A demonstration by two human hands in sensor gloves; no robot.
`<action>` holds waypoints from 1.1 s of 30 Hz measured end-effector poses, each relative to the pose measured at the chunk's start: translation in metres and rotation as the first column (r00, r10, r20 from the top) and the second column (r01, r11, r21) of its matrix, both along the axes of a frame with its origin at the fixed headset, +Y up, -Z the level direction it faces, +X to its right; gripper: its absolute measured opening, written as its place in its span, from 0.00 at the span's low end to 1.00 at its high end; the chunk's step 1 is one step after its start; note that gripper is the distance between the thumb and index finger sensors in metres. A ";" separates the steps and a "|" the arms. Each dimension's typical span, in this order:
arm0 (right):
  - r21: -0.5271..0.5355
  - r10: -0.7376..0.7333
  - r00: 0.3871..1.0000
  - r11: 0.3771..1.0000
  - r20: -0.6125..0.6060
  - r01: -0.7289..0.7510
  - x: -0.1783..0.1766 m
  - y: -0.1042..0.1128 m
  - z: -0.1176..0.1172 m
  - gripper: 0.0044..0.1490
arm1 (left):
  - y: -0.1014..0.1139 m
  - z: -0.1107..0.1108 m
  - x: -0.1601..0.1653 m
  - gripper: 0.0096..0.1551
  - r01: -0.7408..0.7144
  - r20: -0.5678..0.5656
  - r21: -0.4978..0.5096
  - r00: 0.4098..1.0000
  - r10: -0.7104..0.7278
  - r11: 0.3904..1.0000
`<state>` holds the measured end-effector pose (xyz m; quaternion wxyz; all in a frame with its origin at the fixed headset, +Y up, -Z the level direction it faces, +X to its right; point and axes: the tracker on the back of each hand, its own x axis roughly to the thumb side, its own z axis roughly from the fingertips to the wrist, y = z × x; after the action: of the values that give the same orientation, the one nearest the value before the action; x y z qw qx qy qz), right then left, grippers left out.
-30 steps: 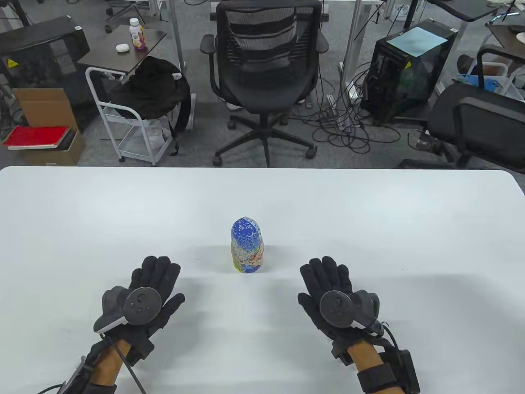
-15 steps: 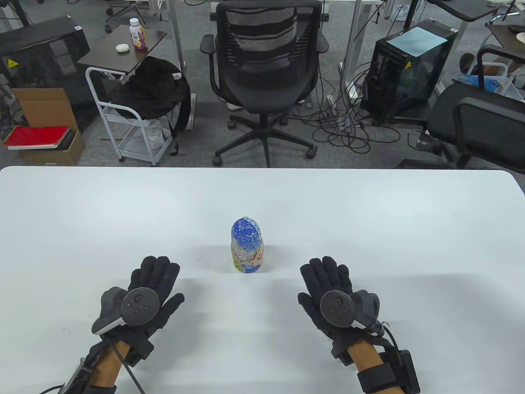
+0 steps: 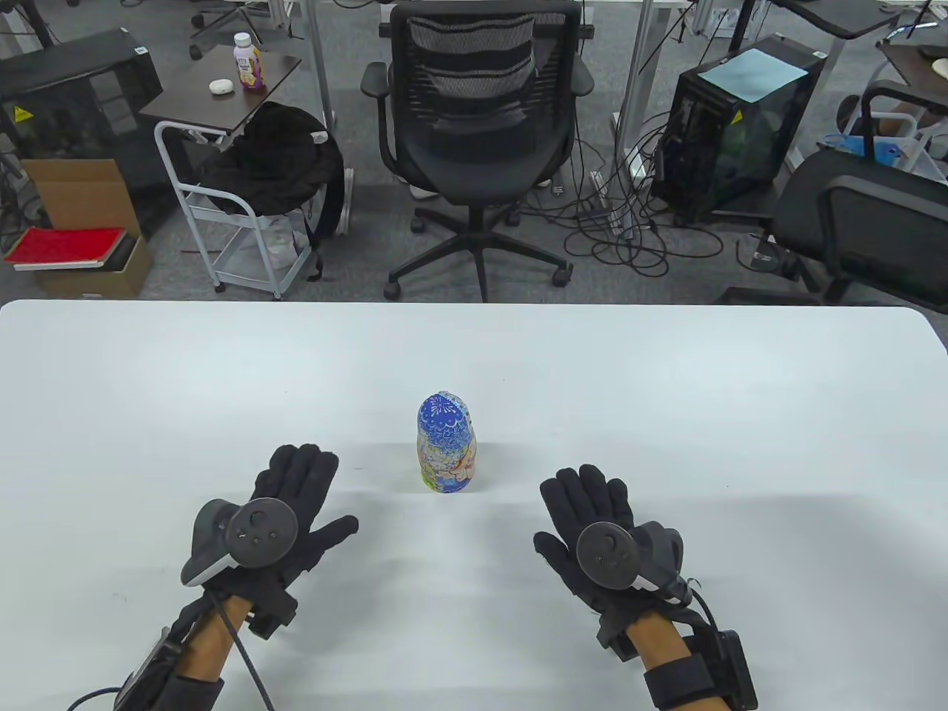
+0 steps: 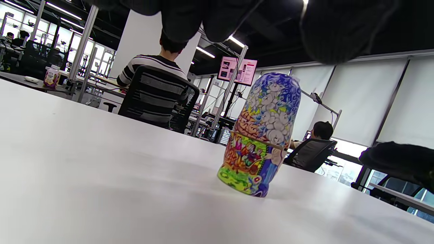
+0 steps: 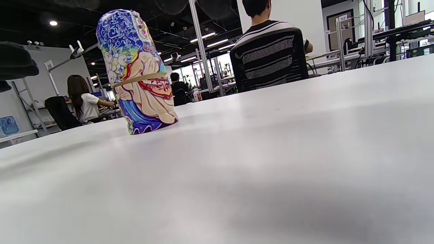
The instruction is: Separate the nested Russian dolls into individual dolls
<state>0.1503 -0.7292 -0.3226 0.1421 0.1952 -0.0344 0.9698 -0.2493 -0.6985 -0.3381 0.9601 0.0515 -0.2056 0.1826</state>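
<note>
Nested doll whole and untouched, both hands empty beside it.

Table view: the doll (image 3: 446, 443) stands upright near the middle of the white table (image 3: 666, 385), between the hands. The left hand (image 3: 285, 511) lies flat, fingers straight and thumb spread, near the doll; the right hand (image 3: 589, 518) lies flat, fingers together, a little farther off.
Left wrist view: the doll (image 4: 261, 135) shows a seam at its waist, closed; the fingertips (image 4: 332, 30) hang over it, holding nothing.
Right wrist view: the doll (image 5: 135, 71) again stands closed; this hand's fingers are too dark to tell.
Judged, the first step is only opening: next, one hand must grip the base, the other the top, and pull apart.
</note>
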 end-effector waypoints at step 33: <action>-0.028 -0.010 0.997 1.000 -0.081 0.008 -0.022 0.000 0.002 0.49 | -0.007 -0.087 0.116 0.59 -0.319 -0.115 0.062 0.939 0.324 0.946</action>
<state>0.1286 -0.7296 -0.3207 0.1506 0.2324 -0.0158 0.9608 -0.1332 -0.7057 -0.4252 0.9270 0.1158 -0.1382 0.3289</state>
